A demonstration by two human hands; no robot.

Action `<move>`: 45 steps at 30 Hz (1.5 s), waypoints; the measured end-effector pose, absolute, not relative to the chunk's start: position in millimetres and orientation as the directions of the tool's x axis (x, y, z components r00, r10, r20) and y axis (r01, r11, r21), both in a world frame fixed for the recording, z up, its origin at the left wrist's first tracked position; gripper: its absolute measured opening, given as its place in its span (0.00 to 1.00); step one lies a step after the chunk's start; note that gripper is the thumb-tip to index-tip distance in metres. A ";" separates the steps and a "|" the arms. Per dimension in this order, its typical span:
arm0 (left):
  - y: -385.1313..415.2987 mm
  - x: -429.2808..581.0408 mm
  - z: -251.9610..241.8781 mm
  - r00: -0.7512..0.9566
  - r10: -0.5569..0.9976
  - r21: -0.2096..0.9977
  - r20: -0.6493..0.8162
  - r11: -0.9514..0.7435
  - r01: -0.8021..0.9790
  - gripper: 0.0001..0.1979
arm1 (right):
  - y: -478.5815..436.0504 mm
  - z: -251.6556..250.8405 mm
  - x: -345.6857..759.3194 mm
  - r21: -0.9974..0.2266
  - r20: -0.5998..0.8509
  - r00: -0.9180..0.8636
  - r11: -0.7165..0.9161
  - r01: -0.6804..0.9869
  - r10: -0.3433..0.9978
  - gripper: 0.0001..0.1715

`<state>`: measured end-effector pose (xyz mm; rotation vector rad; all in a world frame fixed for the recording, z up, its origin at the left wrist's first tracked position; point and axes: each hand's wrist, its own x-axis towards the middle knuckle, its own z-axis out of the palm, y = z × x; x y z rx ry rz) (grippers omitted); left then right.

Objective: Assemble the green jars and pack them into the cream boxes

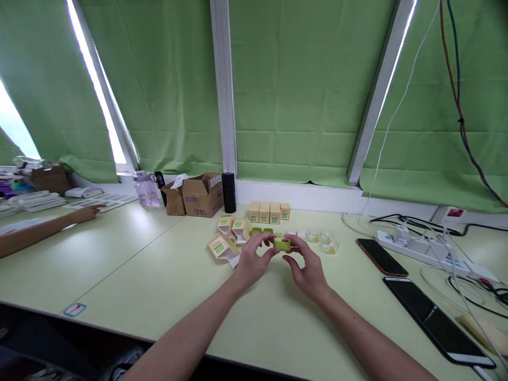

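A small olive-green case point(282, 244) is held just above the table, between my two hands. My left hand point(253, 260) pinches its left end with thumb and fingers. On the right end rest the bent fingers of my right hand point(308, 269), the thumb lower down near its underside. Behind my left fingers lie more green pieces point(262, 230), partly covered. Beyond my right hand are clear plastic holders point(328, 245) with yellow bits inside and small pale pink pieces point(296, 234). Opened cardboard boxes point(220, 247) with green windows lie left of my left hand.
Several closed small boxes point(264, 212) stand in a row behind. Further back are a brown carton point(202, 196), a black cylinder point(228, 192) and a purple bottle point(146, 189). Phones point(381, 257), a tablet point(436, 320) and a power strip point(424, 251) occupy the right. Another person's arm point(51, 228) reaches in left.
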<state>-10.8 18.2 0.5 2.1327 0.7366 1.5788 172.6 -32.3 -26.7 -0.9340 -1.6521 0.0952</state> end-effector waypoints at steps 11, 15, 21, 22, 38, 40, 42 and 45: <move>24.1 -10.4 -2.6 0.196 0.773 0.749 0.604 -0.634 0.192 0.11 | -29.0 -28.4 174.0 -0.494 0.789 -0.034 0.668 0.557 0.613 0.27; 22.4 -9.8 0.5 0.205 0.784 0.742 0.586 -0.621 0.255 0.13 | -29.1 -27.0 174.8 -0.541 0.758 -0.019 0.645 0.540 0.652 0.24; 19.5 -12.4 5.5 0.278 0.734 0.694 0.620 -0.678 0.240 0.17 | -31.2 -18.0 173.9 -0.657 0.679 0.012 0.600 0.456 0.734 0.23; 18.8 -13.0 5.9 0.288 0.721 0.686 0.630 -0.691 0.229 0.17 | -31.6 -16.4 173.9 -0.674 0.669 0.023 0.594 0.440 0.743 0.23; 22.7 -12.8 -2.7 0.300 0.657 0.599 0.691 -0.754 0.271 0.07 | -31.3 -13.4 176.3 -0.802 0.576 0.089 0.540 0.254 0.813 0.22; 22.6 -12.9 -1.5 0.298 0.636 0.582 0.711 -0.771 0.257 0.07 | -31.0 -13.9 176.4 -0.801 0.575 0.085 0.540 0.259 0.814 0.22; 22.5 -12.9 -0.7 0.304 0.614 0.563 0.728 -0.789 0.245 0.07 | -30.5 -14.8 176.7 -0.801 0.576 0.079 0.542 0.256 0.814 0.21; 22.9 -13.5 -1.3 0.328 0.578 0.521 0.747 -0.816 0.252 0.09 | -28.9 -17.1 177.8 -0.805 0.575 0.064 0.549 0.224 0.816 0.22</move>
